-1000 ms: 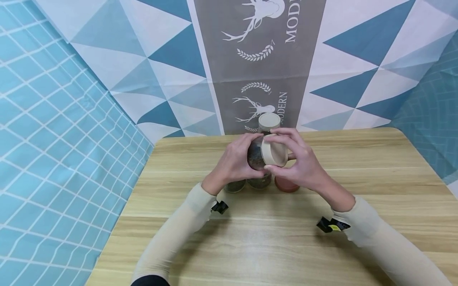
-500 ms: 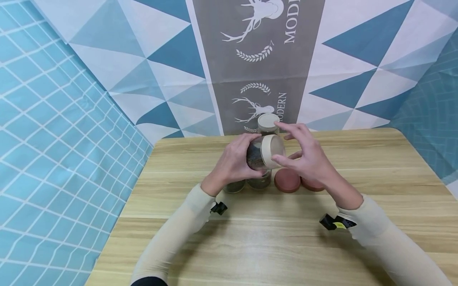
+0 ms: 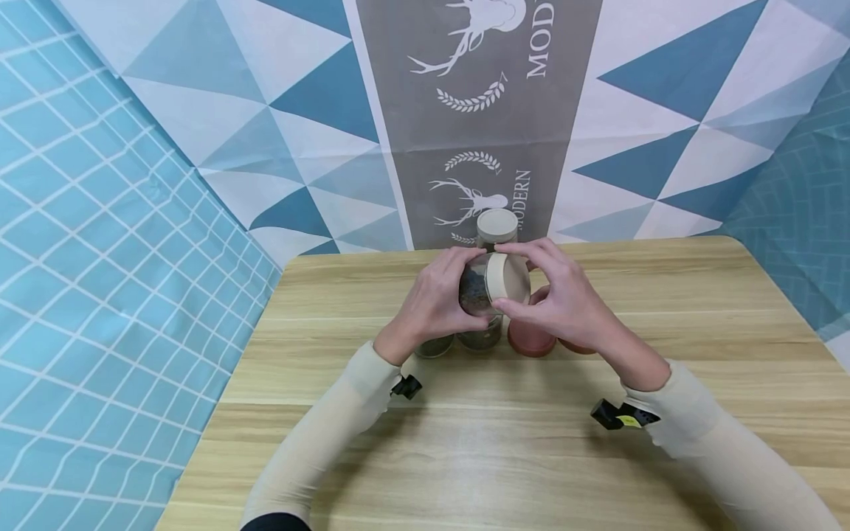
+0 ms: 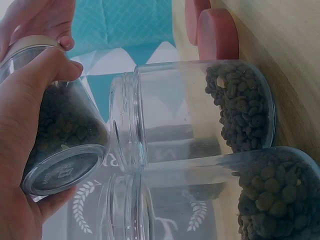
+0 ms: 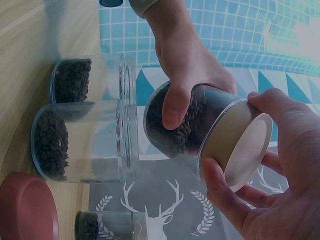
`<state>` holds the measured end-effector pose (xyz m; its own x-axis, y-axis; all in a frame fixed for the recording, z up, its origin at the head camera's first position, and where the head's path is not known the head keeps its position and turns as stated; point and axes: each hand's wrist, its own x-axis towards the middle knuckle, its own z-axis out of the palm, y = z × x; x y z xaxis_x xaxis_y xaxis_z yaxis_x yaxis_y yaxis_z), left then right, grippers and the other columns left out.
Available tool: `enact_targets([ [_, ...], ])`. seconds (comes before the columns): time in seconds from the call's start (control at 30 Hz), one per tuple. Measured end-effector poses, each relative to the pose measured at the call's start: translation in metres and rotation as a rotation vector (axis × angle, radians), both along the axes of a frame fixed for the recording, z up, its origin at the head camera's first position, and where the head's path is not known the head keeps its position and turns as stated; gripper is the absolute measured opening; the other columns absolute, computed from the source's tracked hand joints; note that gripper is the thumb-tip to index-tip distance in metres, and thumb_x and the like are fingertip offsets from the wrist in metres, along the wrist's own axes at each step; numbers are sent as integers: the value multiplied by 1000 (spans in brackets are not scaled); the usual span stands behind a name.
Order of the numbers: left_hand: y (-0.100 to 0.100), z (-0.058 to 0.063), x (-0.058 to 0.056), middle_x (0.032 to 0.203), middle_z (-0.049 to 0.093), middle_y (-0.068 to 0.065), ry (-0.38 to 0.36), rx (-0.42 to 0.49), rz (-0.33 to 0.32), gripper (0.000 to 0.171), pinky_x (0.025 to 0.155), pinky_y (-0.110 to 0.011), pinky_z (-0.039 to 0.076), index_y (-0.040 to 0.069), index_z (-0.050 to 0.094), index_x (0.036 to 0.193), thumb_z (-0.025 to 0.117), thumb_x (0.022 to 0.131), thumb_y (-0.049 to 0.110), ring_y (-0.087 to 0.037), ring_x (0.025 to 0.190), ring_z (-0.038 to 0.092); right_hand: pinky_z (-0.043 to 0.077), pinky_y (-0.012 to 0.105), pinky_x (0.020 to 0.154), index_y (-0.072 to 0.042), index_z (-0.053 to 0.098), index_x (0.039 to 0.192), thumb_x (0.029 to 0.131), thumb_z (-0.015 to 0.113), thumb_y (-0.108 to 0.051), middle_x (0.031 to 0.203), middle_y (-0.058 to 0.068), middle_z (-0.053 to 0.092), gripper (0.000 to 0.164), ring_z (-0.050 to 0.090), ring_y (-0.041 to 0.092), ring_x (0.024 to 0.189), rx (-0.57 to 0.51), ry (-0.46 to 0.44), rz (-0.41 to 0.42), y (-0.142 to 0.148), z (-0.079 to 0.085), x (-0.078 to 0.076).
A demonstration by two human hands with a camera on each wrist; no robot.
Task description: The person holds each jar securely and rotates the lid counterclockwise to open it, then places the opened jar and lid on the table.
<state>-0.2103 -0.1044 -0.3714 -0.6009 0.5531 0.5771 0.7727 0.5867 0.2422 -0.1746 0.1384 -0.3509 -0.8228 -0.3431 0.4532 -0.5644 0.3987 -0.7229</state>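
My left hand [image 3: 432, 299] grips a clear jar [image 3: 473, 287] round its body and holds it tilted above the table, its lid end toward the right. Dark, bean-like pieces lie inside it. A cream lid [image 5: 240, 145] caps the jar. My right hand [image 3: 567, 302] has its thumb and fingers round the rim of that lid. Below the held jar, two lidless glass jars [image 4: 172, 112] stand side by side, each part filled with similar dark pieces.
Two red lids [image 3: 531, 341] lie on the wooden table [image 3: 491, 457], right of the lidless jars. Behind the hands stands another jar with a whitish lid [image 3: 496, 223]. A patterned cloth [image 3: 458, 125] hangs along the table's far edge.
Half a second ago my right hand's fingers were spread away from the lid; now they are back round it. My left hand keeps the jar in nearly the same spot.
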Motion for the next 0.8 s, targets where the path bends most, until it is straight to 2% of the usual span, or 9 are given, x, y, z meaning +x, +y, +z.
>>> enact_targets([
  [0.33, 0, 3, 2, 140, 73, -18, 19, -9, 7, 100, 117, -44, 62, -2, 61, 148, 106, 66, 30, -32, 128, 72, 69, 24, 70, -11, 66, 154, 91, 91, -9, 134, 13, 62, 68, 65, 25, 114, -1, 1, 42, 0, 2, 3],
  [0.43, -1, 3, 2, 139, 73, -17, 11, -6, 3, 99, 116, -44, 63, -2, 61, 148, 106, 67, 30, -31, 128, 72, 69, 25, 72, -11, 67, 153, 88, 92, -7, 138, 15, 62, 69, 66, 28, 120, 15, 48, 64, 1, 1, 0],
  [0.53, -2, 2, 1, 140, 73, -18, -7, -4, -2, 99, 115, -44, 63, -3, 60, 149, 106, 67, 30, -32, 128, 71, 68, 27, 74, -12, 69, 151, 84, 94, -4, 145, 17, 63, 71, 67, 30, 124, 63, 162, 92, 3, -1, -3],
  [0.7, -4, 3, 1, 142, 72, -18, -27, 4, -5, 100, 115, -45, 63, -3, 60, 150, 106, 67, 30, -32, 129, 71, 65, 48, 93, -13, 72, 146, 78, 92, -4, 154, 22, 63, 71, 63, 39, 134, 152, 408, 148, 9, -5, -10],
  [0.8, -3, 4, 1, 141, 72, -18, -23, 3, -7, 100, 115, -45, 63, -2, 60, 150, 106, 67, 31, -32, 129, 71, 60, 54, 101, -12, 73, 143, 75, 91, -3, 157, 25, 62, 71, 61, 43, 136, 169, 497, 171, 11, -8, -13],
])
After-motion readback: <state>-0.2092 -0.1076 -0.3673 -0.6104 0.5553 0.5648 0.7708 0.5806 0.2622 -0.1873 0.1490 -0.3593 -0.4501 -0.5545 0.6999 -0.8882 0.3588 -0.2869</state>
